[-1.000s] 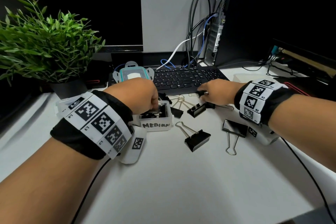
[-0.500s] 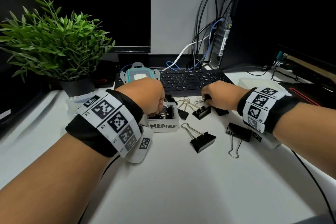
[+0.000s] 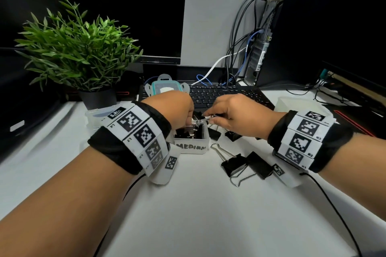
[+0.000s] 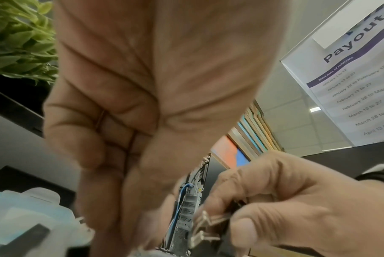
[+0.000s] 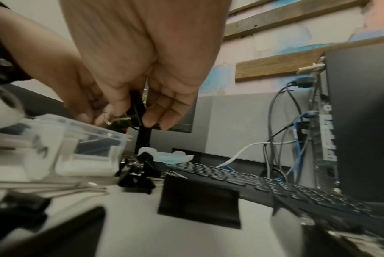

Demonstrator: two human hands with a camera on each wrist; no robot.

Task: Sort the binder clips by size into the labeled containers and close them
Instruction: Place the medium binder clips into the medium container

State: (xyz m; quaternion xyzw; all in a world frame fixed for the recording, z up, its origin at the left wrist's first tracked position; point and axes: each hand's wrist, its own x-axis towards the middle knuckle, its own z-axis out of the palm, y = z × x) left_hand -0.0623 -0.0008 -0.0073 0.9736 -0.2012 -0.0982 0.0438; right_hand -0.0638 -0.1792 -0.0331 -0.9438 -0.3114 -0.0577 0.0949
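A white container labelled MEDIUM stands mid-table with several black binder clips inside. My right hand pinches a black binder clip just above the container's far rim, its wire handles pointing left. In the right wrist view the clip hangs between thumb and fingers. My left hand hovers over the container with curled fingers, and its fingertips meet those wire handles. Two large clips lie to the right of the container, and smaller ones lie behind them.
A teal-rimmed lid rests on the keyboard. A clear box sits behind my left wrist and a translucent tub at the right. A potted plant stands at the back left and a computer tower with cables at the back right.
My right hand lifted a clip off the table and carried it left to the MEDIUM container, meeting the left hand. The left hand stayed over the container.
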